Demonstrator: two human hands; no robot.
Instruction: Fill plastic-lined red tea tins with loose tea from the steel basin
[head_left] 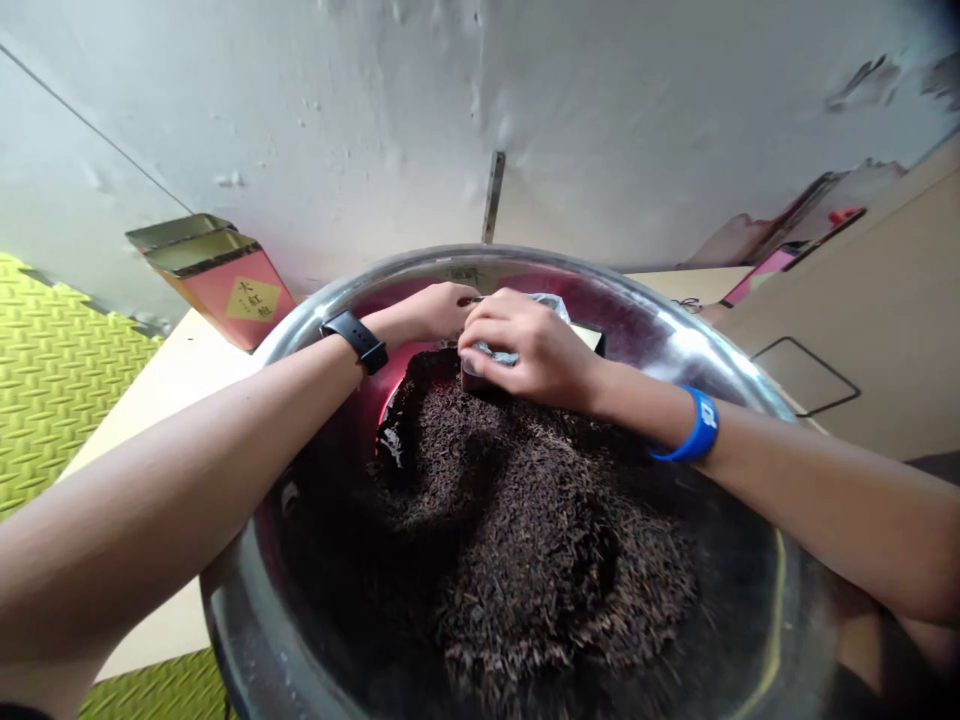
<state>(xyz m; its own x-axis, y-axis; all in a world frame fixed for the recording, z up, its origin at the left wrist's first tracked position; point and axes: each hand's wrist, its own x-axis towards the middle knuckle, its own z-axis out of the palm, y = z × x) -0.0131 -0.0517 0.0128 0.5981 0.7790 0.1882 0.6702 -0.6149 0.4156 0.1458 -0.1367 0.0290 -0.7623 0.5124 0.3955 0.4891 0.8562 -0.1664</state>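
Note:
A big shiny metal basin (675, 345) holds a heap of dark loose tea leaves (525, 530). At the far side of the heap stands a small dark box with a silvery foil bag (551, 305) in it. My right hand (525, 345), with a blue wristband, is curled over the bag and box, fingers closed on the foil. My left hand (431, 310), with a black watch on the wrist, reaches in from the left and touches the bag's far edge; its fingers are mostly hidden behind my right hand.
An open red and gold tea tin (225, 280) stands on the pale tabletop (172, 380) at the left. Brown cardboard boxes (862, 330) rise at the right. A white wall is close behind. Green foam matting (52, 370) covers the floor at left.

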